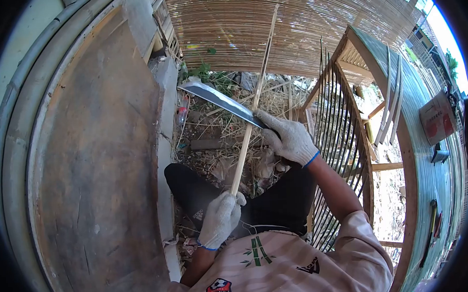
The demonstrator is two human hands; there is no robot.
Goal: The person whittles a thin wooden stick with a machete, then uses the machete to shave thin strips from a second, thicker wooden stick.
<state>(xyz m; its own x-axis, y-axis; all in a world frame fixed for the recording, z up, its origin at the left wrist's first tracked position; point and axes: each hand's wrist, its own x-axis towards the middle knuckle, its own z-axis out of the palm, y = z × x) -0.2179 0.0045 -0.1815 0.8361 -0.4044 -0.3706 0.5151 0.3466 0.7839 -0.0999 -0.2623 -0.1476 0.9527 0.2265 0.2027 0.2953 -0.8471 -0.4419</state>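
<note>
My left hand (220, 219), in a white knit glove with a blue cuff, is closed around the lower end of a long pale bamboo strip (242, 158). The strip slants up and away from me, with a dark lengthwise line along its upper part. In my right hand (290, 138), gloved the same way, is a machete (216, 102), its handle hidden in the fist. Its broad blade points to the upper left and crosses the strip near its middle, close by my right fingers.
A large wooden board (99, 167) stands along the left. Thin dark rods (335, 120) lean against a wooden frame (362, 41) on the right. A bucket (437, 117) rests on the greenish surface there. Shavings and scraps (217, 123) litter the ground. A slatted screen (229, 31) spans the back.
</note>
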